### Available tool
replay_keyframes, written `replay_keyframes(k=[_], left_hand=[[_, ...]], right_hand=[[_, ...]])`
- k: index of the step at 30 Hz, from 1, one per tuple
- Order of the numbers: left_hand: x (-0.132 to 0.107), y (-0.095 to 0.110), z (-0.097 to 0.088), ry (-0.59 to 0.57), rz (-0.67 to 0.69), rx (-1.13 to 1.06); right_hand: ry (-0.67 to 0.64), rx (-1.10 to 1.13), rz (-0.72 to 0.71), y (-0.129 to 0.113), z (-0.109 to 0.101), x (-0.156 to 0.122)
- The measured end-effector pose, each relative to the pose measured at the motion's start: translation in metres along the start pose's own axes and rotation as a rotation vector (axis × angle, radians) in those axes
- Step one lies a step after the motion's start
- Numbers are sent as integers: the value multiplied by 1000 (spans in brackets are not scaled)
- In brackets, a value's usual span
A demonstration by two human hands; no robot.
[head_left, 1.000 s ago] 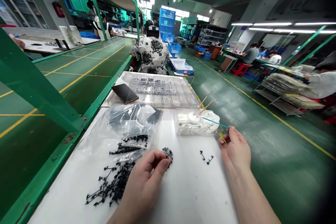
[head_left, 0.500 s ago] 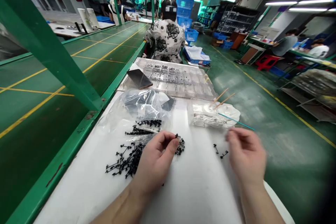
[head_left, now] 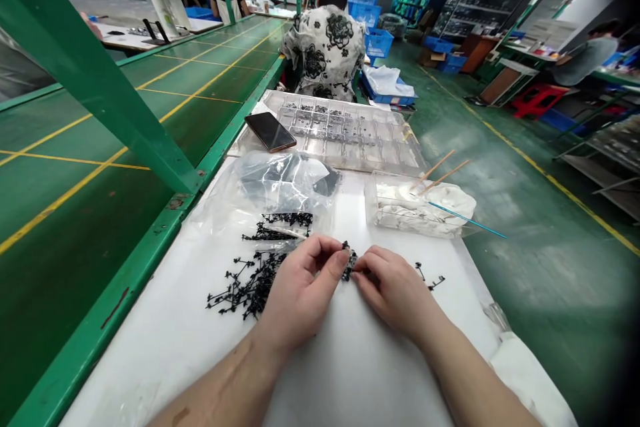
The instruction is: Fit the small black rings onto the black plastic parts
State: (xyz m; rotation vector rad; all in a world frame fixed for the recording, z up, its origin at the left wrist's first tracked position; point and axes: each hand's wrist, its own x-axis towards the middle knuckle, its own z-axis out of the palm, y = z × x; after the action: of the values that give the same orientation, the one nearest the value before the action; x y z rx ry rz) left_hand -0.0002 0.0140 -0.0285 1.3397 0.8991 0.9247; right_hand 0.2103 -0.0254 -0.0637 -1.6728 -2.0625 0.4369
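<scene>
Small dark parts (head_left: 349, 272) lie between the hands (head_left: 303, 293) (head_left: 397, 290), which have drawn together.

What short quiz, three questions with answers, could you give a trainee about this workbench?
1. True or false: the right hand is holding the blue stick.

2. What lies between the left hand and the right hand?
A) a phone
B) a cluster of small dark parts
C) a plastic bag

3. How many wooden sticks poke up from the clear box?

Key:
1. False; the blue stick sticks out of the clear box, apart from that hand.
2. B
3. Two
</scene>
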Motion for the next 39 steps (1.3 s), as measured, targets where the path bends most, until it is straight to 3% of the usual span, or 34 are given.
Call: replay_keyframes(k=[5,12,18,22,29,34,39], left_hand=[[0,-3,1,-19,16,45],[-3,-1,6,-101,76,149],[-3,6,6,-132,100,216],[-4,6,7,-153,107,242],[-3,7,8,-171,124,283],[-4,6,10,-215,180,318],[-6,2,11,-242,258,372]], right_hand=[[26,169,94,-4,-11,-4],[208,700,372,-3,-18,-13],[234,1153,542,1,-24,-14],[216,1345,575,-1,-30,-14],[187,1373,477,0,-30,-18],[275,1148,261,-3,-27,-22],[253,974,132,-13,-27,-24]])
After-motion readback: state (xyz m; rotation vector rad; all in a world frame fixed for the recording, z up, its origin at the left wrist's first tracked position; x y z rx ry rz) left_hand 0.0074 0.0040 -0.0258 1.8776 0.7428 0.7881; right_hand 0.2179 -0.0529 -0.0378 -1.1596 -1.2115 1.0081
